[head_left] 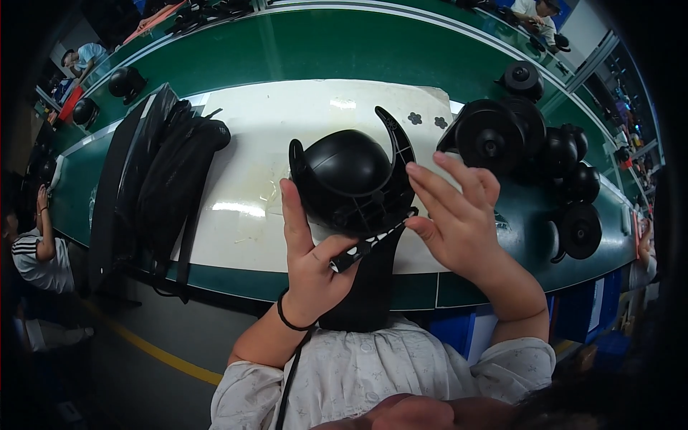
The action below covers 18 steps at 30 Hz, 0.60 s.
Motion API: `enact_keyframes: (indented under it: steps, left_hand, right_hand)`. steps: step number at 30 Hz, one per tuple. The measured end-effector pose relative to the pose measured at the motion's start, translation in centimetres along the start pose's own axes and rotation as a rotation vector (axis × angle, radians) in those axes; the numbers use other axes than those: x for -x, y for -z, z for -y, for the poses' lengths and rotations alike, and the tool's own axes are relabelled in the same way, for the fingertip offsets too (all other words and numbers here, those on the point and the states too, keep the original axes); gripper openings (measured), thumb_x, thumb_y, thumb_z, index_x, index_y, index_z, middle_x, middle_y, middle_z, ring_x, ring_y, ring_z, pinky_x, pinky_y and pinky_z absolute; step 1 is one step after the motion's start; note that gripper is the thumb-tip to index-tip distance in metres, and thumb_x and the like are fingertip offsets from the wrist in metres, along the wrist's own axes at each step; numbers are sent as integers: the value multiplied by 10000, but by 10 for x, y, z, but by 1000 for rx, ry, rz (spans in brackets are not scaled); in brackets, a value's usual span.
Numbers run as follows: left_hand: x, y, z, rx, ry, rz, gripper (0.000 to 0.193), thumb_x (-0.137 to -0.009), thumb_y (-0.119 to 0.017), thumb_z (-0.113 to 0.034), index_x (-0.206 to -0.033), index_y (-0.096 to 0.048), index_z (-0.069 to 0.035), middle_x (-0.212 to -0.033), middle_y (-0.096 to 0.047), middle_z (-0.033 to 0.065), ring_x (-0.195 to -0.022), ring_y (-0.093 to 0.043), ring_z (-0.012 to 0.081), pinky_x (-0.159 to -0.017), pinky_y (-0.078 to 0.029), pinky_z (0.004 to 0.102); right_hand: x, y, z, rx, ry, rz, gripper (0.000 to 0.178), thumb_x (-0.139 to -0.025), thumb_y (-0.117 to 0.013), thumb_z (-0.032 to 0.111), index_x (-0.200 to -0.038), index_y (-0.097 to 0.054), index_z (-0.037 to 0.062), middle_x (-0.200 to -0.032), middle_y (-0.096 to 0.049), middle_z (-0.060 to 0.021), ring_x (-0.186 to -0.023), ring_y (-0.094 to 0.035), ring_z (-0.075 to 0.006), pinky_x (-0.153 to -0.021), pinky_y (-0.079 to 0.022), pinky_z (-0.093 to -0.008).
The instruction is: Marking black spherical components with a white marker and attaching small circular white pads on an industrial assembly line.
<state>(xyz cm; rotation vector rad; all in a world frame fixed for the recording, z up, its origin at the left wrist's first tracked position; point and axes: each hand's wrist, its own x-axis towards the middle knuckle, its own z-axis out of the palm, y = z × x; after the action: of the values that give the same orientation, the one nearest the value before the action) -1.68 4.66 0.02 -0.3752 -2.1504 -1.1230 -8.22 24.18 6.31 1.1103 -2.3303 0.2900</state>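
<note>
One black shell (347,161) is before us over the white mat (244,236) in the head view. Our left hand (312,276) has two digits spread, one along the shell's left side, one by a spotted stick (351,256); its other fingers' grip we cannot tell. Our right hand (459,226), fingers slightly spread, meets the shell's right edge.

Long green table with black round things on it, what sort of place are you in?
Probably a factory workshop: there's a long green work surface with metal edging, round black plastic parts, and another person in a striped-sleeved white shirt nearby.
</note>
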Motion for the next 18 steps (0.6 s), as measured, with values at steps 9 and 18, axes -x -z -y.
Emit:
enact_keyframes:
  steps: [9, 18]
  left_hand:
    - [3, 8, -6, -93, -79, 24, 250, -596, -676, -15, -828, -656, -106, -1416, -86, 258, -1312, -15, 435, -1031, -72, 494]
    - [9, 14, -7, -93, -49, 12, 261, -586, -688, -55, -830, -654, -143, -1404, -206, 213, -1326, -49, 389, -1032, 3, 475]
  right_hand:
    - [-9, 7, 26, -521, 129, -40, 243, -667, -687, 171, -899, -625, 139, -1139, -537, -16, -1109, -439, -243, -831, -307, -382]
    - [2, -16, 40, -450, 328, -115, 213, -661, -652, 98, -854, -565, 113, -1103, -545, -32, -1086, -468, -198, -829, -319, -372]
